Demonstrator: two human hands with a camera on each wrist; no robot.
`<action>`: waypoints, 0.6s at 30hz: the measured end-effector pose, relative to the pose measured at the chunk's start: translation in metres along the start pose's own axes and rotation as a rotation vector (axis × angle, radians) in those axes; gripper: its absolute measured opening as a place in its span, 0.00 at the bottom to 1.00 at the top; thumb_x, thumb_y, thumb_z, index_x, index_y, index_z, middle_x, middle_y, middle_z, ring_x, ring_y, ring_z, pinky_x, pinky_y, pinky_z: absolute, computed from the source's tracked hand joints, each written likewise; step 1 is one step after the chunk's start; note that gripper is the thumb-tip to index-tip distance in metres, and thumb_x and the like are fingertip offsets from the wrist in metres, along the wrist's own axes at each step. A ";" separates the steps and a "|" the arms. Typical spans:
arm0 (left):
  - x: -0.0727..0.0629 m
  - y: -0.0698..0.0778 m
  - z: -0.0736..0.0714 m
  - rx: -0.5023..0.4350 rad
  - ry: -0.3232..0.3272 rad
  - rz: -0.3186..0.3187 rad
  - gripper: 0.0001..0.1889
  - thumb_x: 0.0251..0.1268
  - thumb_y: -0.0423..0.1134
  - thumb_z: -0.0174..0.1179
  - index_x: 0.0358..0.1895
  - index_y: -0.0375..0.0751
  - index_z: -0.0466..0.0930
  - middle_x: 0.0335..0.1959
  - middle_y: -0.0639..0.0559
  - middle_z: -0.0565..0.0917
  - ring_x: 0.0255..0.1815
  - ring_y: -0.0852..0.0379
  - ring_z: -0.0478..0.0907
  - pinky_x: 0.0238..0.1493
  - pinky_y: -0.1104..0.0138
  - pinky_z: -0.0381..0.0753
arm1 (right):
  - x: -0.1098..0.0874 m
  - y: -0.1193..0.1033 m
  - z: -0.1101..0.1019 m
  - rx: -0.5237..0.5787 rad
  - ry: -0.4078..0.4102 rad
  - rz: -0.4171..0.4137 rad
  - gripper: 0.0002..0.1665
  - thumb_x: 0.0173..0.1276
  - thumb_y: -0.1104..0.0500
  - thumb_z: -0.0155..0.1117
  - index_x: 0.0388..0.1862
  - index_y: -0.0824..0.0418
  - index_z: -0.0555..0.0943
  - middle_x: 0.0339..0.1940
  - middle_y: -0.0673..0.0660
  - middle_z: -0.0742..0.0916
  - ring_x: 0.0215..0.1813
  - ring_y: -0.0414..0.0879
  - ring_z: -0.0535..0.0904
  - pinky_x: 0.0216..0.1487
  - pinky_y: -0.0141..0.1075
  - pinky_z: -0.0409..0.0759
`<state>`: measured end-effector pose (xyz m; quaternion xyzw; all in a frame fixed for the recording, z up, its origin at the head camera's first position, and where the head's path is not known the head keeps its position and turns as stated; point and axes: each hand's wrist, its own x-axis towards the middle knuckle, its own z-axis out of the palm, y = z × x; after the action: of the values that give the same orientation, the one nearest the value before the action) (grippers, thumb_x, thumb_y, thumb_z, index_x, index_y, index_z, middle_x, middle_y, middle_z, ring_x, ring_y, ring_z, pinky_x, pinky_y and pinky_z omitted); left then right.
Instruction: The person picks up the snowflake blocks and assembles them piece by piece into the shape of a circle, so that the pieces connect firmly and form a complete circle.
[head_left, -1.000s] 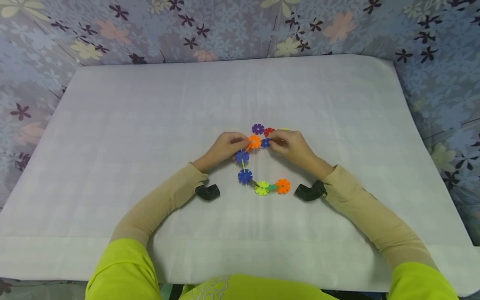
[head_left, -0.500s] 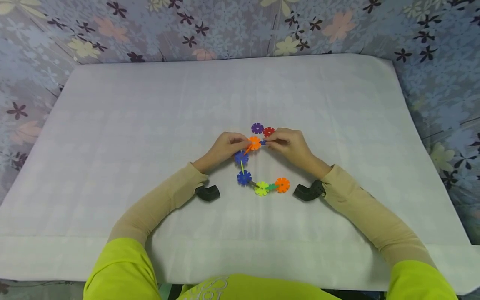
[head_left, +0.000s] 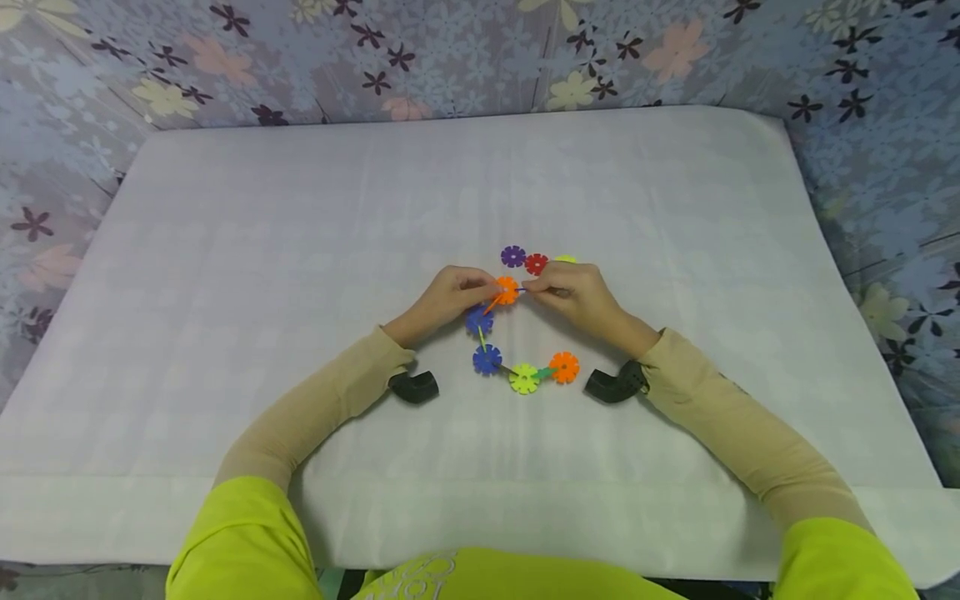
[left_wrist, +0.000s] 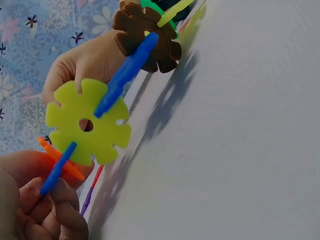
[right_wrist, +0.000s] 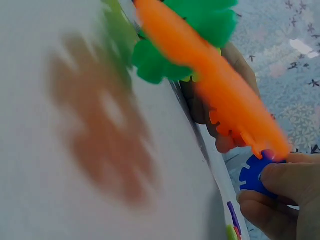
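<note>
Joining seems the step in hand: the blue disc (right_wrist: 251, 176), pinched in the grip of the right hand (head_left: 581, 293), sits just beside the orange disc (head_left: 511, 297), pinched by the left hand (head_left: 459, 294); square the slots, press evenly, avoid twisting the linked chain (head_left: 487, 360) over the table (head_left: 300, 233).

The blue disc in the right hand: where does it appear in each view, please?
Head: the blue disc, a thin edge just right of picture centre.
Left wrist: I cannot make it out.
Right wrist: lower right, in the right hand.
Shared landmark: the left hand.
</note>
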<state>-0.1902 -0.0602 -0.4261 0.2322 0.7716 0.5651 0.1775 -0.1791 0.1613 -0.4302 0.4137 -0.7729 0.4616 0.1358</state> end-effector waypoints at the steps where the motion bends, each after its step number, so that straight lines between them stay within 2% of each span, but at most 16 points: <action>1: 0.000 0.000 0.000 0.002 0.001 0.007 0.10 0.61 0.34 0.56 0.36 0.29 0.81 0.30 0.48 0.81 0.30 0.56 0.70 0.39 0.68 0.70 | 0.000 -0.001 0.000 -0.024 -0.011 -0.013 0.08 0.49 0.78 0.64 0.29 0.71 0.82 0.24 0.58 0.83 0.24 0.45 0.70 0.27 0.28 0.67; 6: 0.002 -0.001 0.000 0.017 -0.013 0.044 0.08 0.60 0.34 0.57 0.33 0.30 0.81 0.25 0.50 0.80 0.27 0.55 0.69 0.35 0.68 0.68 | -0.001 -0.003 -0.002 -0.134 -0.057 -0.098 0.10 0.47 0.79 0.64 0.29 0.70 0.82 0.25 0.59 0.82 0.24 0.45 0.72 0.26 0.32 0.71; 10: 0.003 0.001 0.000 0.009 -0.026 0.049 0.09 0.61 0.34 0.56 0.33 0.29 0.81 0.25 0.49 0.79 0.28 0.56 0.69 0.35 0.68 0.68 | -0.002 -0.003 -0.001 -0.130 -0.028 -0.117 0.13 0.43 0.80 0.65 0.28 0.70 0.82 0.24 0.57 0.81 0.23 0.44 0.70 0.26 0.30 0.70; 12: 0.003 0.002 0.000 -0.010 -0.023 0.030 0.09 0.62 0.34 0.55 0.34 0.29 0.81 0.26 0.49 0.80 0.28 0.56 0.69 0.37 0.68 0.68 | -0.001 -0.003 0.000 -0.091 0.011 -0.077 0.12 0.43 0.80 0.66 0.28 0.70 0.82 0.24 0.57 0.81 0.23 0.44 0.70 0.27 0.29 0.69; 15: 0.002 0.005 -0.001 -0.053 -0.008 -0.024 0.11 0.63 0.35 0.54 0.36 0.28 0.80 0.29 0.48 0.80 0.30 0.56 0.69 0.39 0.68 0.68 | 0.001 -0.004 0.002 -0.007 0.068 0.036 0.14 0.44 0.80 0.67 0.32 0.71 0.81 0.27 0.59 0.82 0.25 0.44 0.72 0.29 0.27 0.71; 18: 0.001 0.006 -0.002 -0.086 0.007 -0.079 0.12 0.64 0.35 0.53 0.38 0.28 0.79 0.32 0.47 0.80 0.32 0.56 0.69 0.41 0.67 0.67 | 0.007 -0.014 0.001 0.030 0.077 0.154 0.14 0.46 0.79 0.66 0.35 0.74 0.79 0.30 0.62 0.82 0.26 0.45 0.74 0.31 0.28 0.73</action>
<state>-0.1914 -0.0597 -0.4203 0.1919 0.7556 0.5913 0.2067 -0.1724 0.1538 -0.4186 0.3367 -0.7897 0.4978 0.1232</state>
